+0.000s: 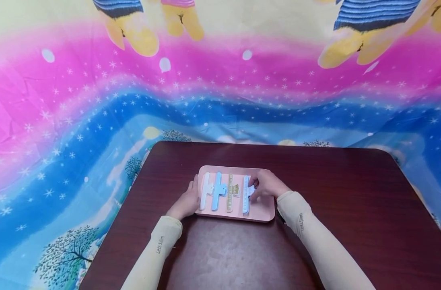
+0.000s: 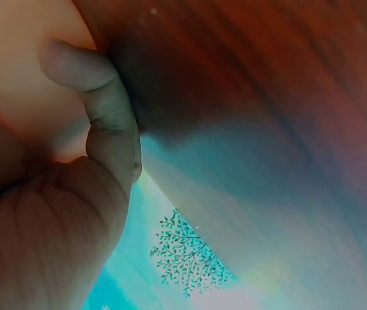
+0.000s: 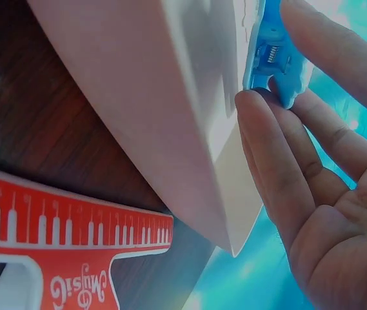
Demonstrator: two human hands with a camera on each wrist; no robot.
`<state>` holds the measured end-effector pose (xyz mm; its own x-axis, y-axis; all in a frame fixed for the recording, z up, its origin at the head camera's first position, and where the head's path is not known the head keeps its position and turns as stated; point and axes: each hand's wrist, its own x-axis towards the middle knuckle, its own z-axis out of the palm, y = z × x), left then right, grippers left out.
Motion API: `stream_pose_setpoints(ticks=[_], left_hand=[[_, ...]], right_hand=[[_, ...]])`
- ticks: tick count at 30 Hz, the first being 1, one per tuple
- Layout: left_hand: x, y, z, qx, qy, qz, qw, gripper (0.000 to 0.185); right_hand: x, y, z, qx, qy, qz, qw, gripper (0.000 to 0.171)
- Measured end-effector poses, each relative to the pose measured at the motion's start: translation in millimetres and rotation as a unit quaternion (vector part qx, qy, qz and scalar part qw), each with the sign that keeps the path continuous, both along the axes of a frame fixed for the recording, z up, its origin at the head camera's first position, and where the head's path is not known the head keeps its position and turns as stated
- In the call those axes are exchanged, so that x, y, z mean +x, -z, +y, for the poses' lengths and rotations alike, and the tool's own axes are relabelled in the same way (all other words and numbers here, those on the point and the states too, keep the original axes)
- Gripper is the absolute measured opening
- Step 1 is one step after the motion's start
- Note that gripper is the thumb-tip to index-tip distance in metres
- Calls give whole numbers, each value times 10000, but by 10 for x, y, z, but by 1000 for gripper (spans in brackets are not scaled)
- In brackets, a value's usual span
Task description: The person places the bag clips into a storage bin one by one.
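Note:
A pink tray (image 1: 256, 215) holds a row of ruler-like clips: a white clip (image 1: 205, 197), a light blue clip (image 1: 217, 197), a gold-patterned clip (image 1: 230, 197) and a blue-and-white clip (image 1: 246, 201) at the right end. My right hand (image 1: 265, 185) pinches that last clip by its handle. Up close in the right wrist view, the blue clip (image 3: 275, 58) shows its small metal spring between my thumb and fingers. On the tray's left side, my left hand (image 1: 188, 200) touches the wall with its fingers stretched along it. My left thumb (image 2: 109, 106) lies bent against the tray's outer side.
A red clip (image 3: 73, 223) printed with piano keys and the word "Music" lies beside the tray in the right wrist view. The dark wooden table (image 1: 332, 189) ends at a rounded far edge. Behind it hangs a pink and blue printed cloth (image 1: 220, 80).

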<state>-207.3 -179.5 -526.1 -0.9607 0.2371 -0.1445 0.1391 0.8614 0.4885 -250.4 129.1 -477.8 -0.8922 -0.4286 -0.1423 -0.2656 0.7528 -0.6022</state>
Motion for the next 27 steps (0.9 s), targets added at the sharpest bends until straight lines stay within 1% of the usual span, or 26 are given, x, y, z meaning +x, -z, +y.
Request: stream_pose_setpoints(ticks=[6,13,21,27], left_hand=[[8,-7,2,48,7,8,10000,72],[-2,6,8,-17,-53,-73,10000,73],[9,2,2,-34,-38,-39,10000,73],[-2,2,11,-32,-54,-69,10000,71]], right_hand=[[7,-17,-41,134,25,80,9999,37],[22,-24,-67,202,15,206,9996,36],[34,-44,-21,187,136,-32,9997,41],[47,-117,85,170,120,-23,9998,44]])
